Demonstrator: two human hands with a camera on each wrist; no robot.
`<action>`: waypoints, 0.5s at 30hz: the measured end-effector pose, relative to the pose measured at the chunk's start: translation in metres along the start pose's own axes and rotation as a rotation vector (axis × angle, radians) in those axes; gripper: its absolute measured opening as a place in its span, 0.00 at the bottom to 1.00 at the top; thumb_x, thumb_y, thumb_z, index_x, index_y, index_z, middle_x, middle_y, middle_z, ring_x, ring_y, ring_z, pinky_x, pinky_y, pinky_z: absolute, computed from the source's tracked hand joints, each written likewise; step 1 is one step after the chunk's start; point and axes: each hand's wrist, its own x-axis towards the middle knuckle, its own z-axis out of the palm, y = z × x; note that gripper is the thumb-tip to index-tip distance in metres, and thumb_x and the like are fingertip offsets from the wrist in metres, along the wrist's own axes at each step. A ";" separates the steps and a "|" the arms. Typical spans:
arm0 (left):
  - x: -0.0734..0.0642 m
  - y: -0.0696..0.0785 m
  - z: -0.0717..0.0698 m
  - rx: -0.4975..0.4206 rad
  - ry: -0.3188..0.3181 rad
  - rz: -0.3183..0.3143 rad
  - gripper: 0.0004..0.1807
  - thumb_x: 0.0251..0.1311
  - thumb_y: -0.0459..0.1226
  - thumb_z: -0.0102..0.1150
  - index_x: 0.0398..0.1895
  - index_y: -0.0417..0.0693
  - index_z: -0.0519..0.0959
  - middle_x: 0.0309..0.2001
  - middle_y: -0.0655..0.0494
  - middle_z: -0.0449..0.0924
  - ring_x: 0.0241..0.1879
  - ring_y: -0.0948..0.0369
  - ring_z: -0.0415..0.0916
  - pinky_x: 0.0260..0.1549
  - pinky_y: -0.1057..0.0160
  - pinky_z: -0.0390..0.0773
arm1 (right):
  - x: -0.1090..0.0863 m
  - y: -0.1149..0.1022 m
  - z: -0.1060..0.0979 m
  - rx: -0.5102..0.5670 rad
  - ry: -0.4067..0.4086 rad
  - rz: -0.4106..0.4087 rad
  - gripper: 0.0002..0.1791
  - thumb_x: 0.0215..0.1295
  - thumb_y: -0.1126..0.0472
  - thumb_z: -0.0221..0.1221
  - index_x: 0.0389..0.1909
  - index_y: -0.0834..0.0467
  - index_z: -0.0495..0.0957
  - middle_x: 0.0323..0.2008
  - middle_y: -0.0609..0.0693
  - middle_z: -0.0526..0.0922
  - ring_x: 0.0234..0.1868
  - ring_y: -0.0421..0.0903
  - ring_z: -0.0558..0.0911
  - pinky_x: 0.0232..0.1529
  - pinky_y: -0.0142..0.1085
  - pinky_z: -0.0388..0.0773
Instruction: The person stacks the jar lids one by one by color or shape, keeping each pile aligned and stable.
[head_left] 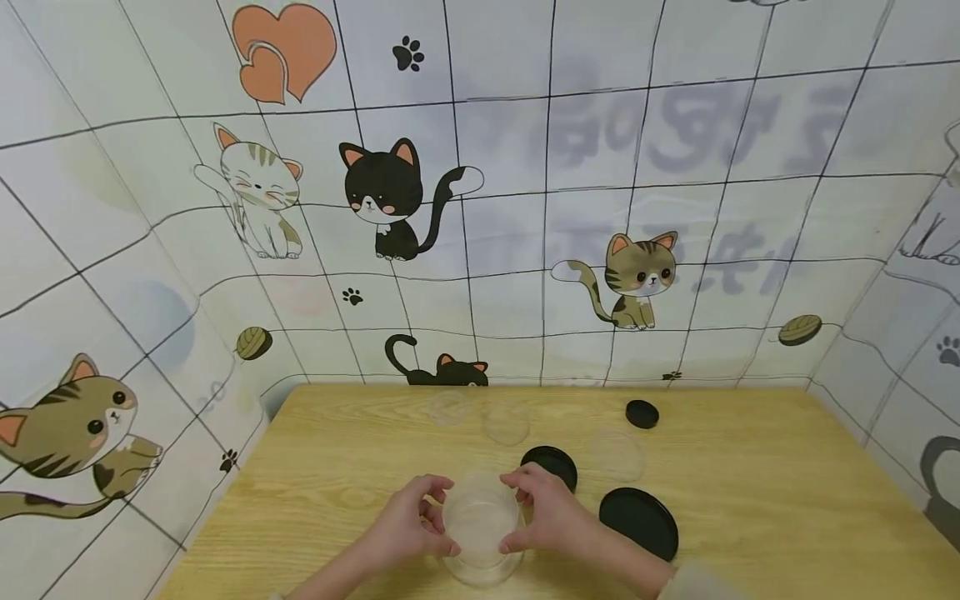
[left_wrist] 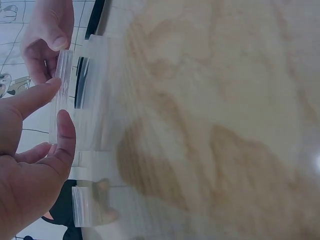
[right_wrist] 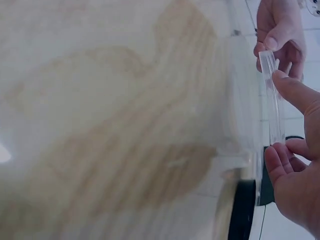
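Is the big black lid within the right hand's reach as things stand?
Probably, but not while the right hand holds the clear disc with the left hand. The big black lid lies close by with nothing on top, so the way looks free once that hand lets go.

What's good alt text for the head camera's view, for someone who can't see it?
A person's left hand and right hand grip a clear round disc by its edges over a clear container on a wooden table. Nearby are three black lids and three faint clear round items, before a cartoon-cat wall.
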 end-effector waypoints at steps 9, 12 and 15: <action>-0.011 -0.006 0.002 0.043 -0.014 0.012 0.41 0.41 0.23 0.80 0.61 0.27 0.70 0.47 0.44 0.69 0.31 0.63 0.74 0.30 0.69 0.78 | -0.004 0.000 0.012 -0.014 -0.028 -0.001 0.41 0.45 0.54 0.82 0.60 0.67 0.79 0.48 0.49 0.74 0.41 0.41 0.74 0.35 0.32 0.75; -0.012 -0.007 0.003 0.058 -0.006 0.015 0.41 0.40 0.23 0.80 0.61 0.28 0.70 0.47 0.45 0.69 0.31 0.63 0.75 0.30 0.69 0.78 | -0.004 -0.001 0.014 -0.020 -0.037 0.003 0.41 0.45 0.55 0.83 0.59 0.68 0.79 0.48 0.49 0.75 0.41 0.42 0.75 0.37 0.32 0.76; -0.013 -0.008 0.003 0.068 -0.006 0.016 0.40 0.40 0.23 0.80 0.60 0.28 0.70 0.47 0.45 0.68 0.32 0.64 0.75 0.30 0.70 0.78 | -0.003 -0.002 0.016 -0.032 -0.045 0.004 0.41 0.44 0.55 0.83 0.59 0.68 0.79 0.48 0.49 0.75 0.41 0.42 0.75 0.39 0.33 0.76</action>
